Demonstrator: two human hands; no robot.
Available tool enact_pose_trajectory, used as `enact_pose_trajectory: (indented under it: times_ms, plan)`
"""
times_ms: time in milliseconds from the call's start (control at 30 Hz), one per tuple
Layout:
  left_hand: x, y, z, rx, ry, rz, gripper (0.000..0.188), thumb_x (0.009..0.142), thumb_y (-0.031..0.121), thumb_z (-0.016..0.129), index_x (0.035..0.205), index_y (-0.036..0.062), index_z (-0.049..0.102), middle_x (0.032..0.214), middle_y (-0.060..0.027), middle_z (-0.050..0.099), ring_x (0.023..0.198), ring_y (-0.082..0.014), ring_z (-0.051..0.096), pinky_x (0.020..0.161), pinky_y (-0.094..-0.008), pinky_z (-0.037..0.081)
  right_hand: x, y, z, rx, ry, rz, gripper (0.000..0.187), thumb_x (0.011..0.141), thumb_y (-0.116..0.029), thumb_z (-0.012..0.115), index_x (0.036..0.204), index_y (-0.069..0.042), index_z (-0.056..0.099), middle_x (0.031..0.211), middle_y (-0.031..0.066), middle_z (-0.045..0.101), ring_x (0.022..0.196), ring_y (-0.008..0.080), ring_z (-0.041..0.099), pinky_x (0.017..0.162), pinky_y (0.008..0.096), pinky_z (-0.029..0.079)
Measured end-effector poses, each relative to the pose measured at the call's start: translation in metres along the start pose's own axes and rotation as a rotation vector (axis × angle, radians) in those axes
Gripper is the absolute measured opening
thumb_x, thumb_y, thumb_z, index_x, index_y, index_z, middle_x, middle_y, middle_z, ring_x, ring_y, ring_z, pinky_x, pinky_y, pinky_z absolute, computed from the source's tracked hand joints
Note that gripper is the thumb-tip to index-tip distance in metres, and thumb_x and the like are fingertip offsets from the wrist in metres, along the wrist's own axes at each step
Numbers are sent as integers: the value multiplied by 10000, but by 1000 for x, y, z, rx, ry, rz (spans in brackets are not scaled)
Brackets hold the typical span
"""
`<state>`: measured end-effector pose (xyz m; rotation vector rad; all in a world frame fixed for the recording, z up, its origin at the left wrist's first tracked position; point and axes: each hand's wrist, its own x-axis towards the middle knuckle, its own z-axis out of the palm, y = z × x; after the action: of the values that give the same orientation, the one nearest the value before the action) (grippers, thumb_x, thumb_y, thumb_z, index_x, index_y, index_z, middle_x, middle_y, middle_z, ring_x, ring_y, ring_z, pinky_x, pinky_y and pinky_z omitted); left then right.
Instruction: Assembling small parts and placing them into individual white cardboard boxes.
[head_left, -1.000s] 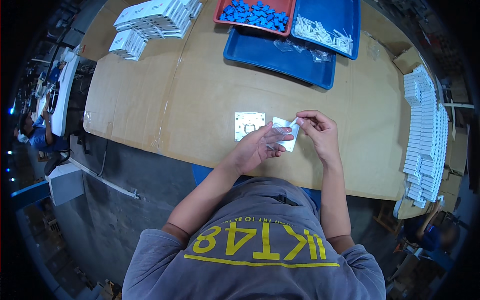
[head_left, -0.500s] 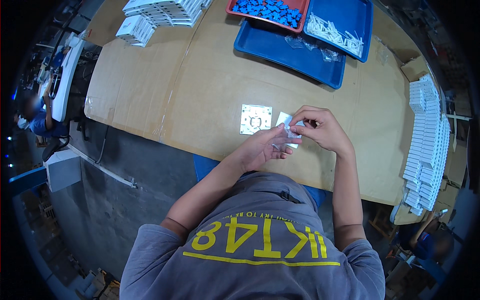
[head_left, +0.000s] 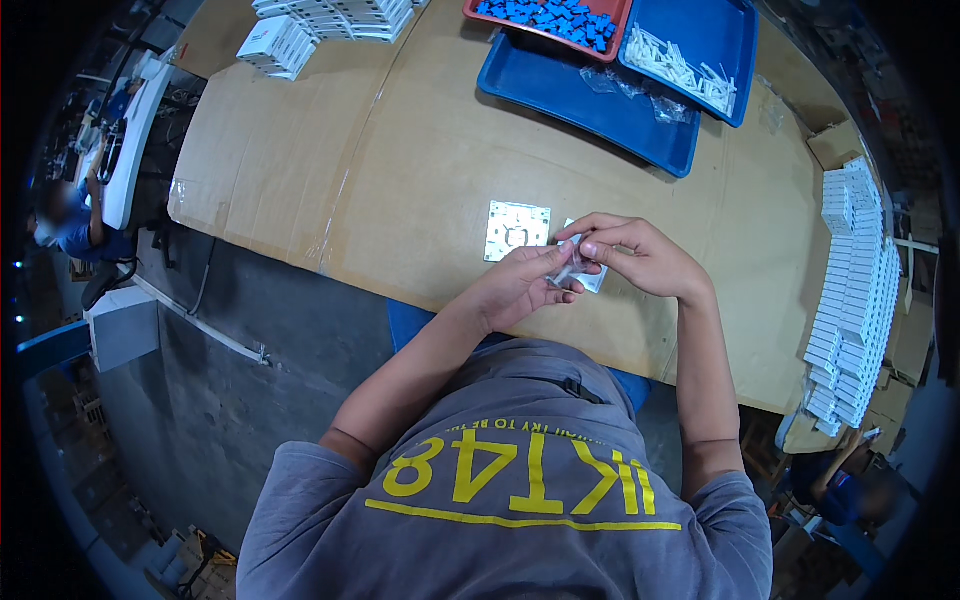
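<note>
My left hand (head_left: 520, 287) is at the near middle of the cardboard-covered table, its thumb and fingers closed on a small clear plastic bag (head_left: 569, 271). What the bag contains is too small to make out. My right hand (head_left: 645, 258) comes in from the right and pinches the bag's upper part, its fingertips touching those of the left. A white square plate with a round cut-out pattern (head_left: 518, 232) lies just left of the hands. Under them rests a second white flat piece (head_left: 594, 281), mostly hidden by my fingers.
Beyond the hands, a red tray (head_left: 540, 38) holds blue parts, and a blue tray (head_left: 738, 60) holds white sticks. A lower blue tray (head_left: 560, 90) has clear bags in it. White pieces are stacked far left (head_left: 278, 45) and along the right edge (head_left: 850, 300). Other people sit at both sides.
My hands have drawn closer together over the white piece, and the left fingers have curled in around the bag. The whole view has shifted slightly.
</note>
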<state>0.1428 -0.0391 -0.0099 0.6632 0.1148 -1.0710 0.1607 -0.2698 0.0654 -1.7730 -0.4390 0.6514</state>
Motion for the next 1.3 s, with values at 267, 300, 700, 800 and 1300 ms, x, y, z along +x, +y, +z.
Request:
enact_pose_trajectory:
  times_ms: [267,300,700,800,1300]
  plan:
    - [3,-1,0,-74,-31,-6,388,1128,376,520,1330,58,616,1161,-86,704,980,-159,699,896,-325,580,1,7,12,63,-24,30,351,1116,-263,551,1231,21,723,1253,114,710,1066,218,684,955,337,533]
    - [3,1,1,-74,-30,-6,388,1128,376,520,1330,58,616,1161,-86,704,980,-159,699,896,-325,580,0,3,10,63,-25,28,351,1116,-263,551,1231,21,723,1253,114,710,1066,218,684,955,337,533]
    - [3,1,3,32,-30,32,380,1160,353,413,1312,51,586,1126,-91,690,991,-193,704,908,-367,581,0,4,15,-20,47,12,388,1110,-309,561,1179,26,745,1229,125,717,1048,231,683,947,340,527]
    - [2,7,10,-102,-100,44,385,1158,356,414,1307,45,584,1100,-93,692,983,-210,706,919,-390,578,0,6,15,77,16,54,420,1123,-331,535,1162,29,747,1231,120,710,1042,226,676,947,338,525]
    - [3,8,13,41,-9,65,390,1144,324,476,1309,-1,614,1126,-124,714,971,-192,714,921,-354,582,1,-13,4,146,27,144,508,1134,-386,498,1159,67,725,1212,143,707,987,228,676,933,336,528]
